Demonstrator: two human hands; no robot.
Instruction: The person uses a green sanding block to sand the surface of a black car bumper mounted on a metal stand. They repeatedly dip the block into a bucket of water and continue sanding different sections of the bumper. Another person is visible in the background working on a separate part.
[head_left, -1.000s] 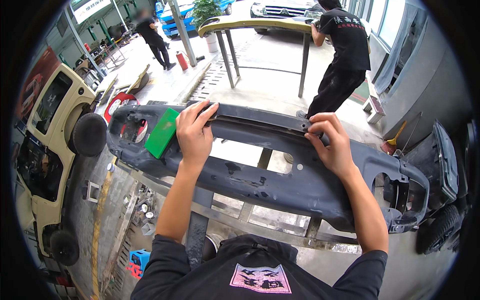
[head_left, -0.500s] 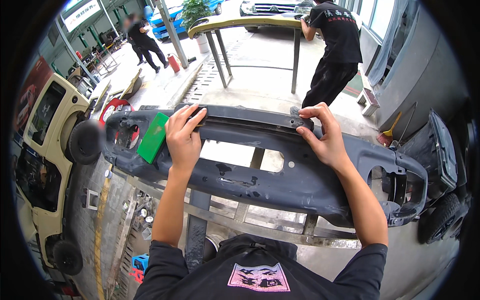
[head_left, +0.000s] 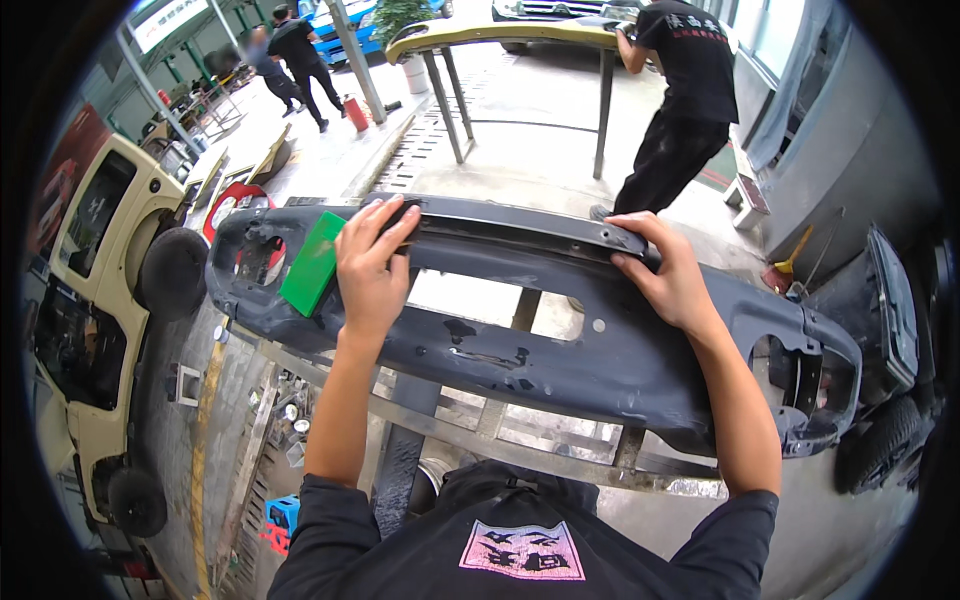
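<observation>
A long dark strip (head_left: pixel 520 222) lies along the far upper edge of a dark grey car bumper (head_left: pixel 640 350), which rests on a metal stand. My left hand (head_left: pixel 373 265) grips the strip's left end, fingers over its top. At the strip's right end, my right hand (head_left: pixel 662 268) pinches it between thumb and fingers. Just left of my left hand, a flat green block (head_left: pixel 313 265) leans on the bumper. Dark, wet-looking patches mark the bumper's face below its middle opening.
Ahead, a yellowish panel (head_left: pixel 500 33) sits on a tall stand, with a co-worker (head_left: pixel 685 100) bent over its right end. A beige off-road vehicle (head_left: pixel 95 300) is at left. A dark wheeled bin (head_left: pixel 865 320) stands at right. Two people (head_left: pixel 300 60) stand far left.
The view has shifted slightly. Both hands keep hold of the strip, which now sits a little farther right in the picture and slopes down more to the right.
</observation>
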